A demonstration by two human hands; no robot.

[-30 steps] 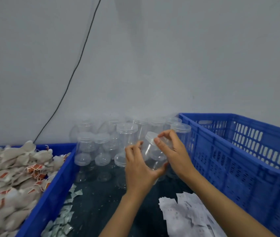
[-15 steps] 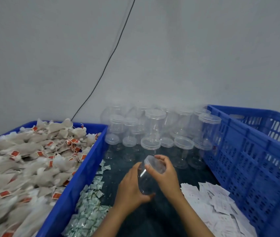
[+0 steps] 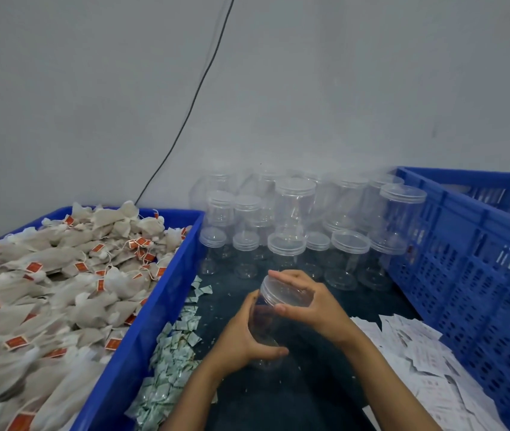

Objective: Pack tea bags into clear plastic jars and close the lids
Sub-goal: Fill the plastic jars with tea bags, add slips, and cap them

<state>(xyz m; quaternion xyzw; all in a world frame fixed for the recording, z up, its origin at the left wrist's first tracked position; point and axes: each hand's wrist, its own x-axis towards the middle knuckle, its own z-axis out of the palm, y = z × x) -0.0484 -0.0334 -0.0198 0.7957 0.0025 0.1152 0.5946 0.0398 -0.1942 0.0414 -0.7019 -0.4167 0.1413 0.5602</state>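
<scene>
You have brought the jar [image 3: 267,318] down from the stack of empty jars [image 3: 309,231] to lower centre. Your left hand [image 3: 244,340] wraps its body; your right hand [image 3: 306,301] grips the lid [image 3: 278,289]. Judging by that, unscrewing comes next, then filling from the tea bags [image 3: 61,281] at left.

I see two bright blue crates: the left crate [image 3: 141,334] solid-walled, the right crate [image 3: 465,275] pierced by a grid of slots. The tea bags [image 3: 61,290] are pale beige with small orange-red tags. The jars [image 3: 294,213] are colourless and clear. The tabletop [image 3: 294,393] is dark, the wall [image 3: 92,88] plain grey, crossed by a black cable [image 3: 185,119].
</scene>
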